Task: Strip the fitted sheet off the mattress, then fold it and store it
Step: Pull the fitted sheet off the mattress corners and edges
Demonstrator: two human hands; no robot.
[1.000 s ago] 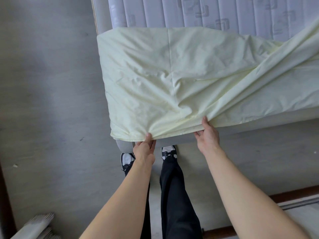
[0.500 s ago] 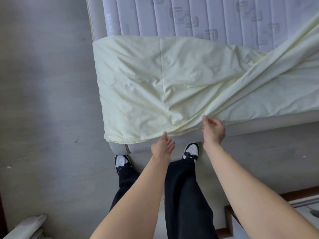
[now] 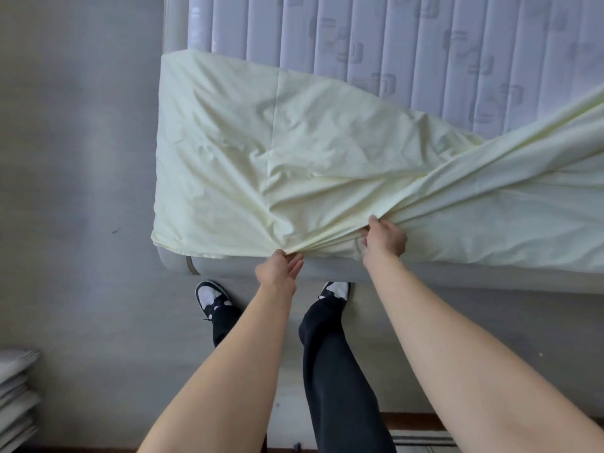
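**Both hands on the sheet hem at the foot edge of the mattress**

The right hand (image 3: 385, 237) is gripping the fitted sheet (image 3: 261, 165): its fingers are curling into a gathered bunch of pale yellow cloth just above the near edge of the mattress (image 3: 425, 44), and taut folds are running from that bunch up toward the right edge of the view. The left hand (image 3: 279, 269) is pinching the sheet's hem between thumb and fingers, just left of the right hand and slightly lower, where the cloth is puckering into a small point at the near edge. The two hands are close together but not touching.

The sheet is still lying over the near part of the mattress, wrapping its near-left corner and hanging over the left side. Its far edge is sitting slantwise across the top, leaving the quilted white surface exposed toward the far edge. A grey bed base (image 3: 228, 268) is showing below the hem along the near edge.

The person is standing at that edge in black trousers (image 3: 336, 371) and black-and-white shoes (image 3: 212, 294) on a grey floor (image 3: 81, 191). A stack of pale flat items (image 3: 16, 397), blurred, is sitting at the lower left.
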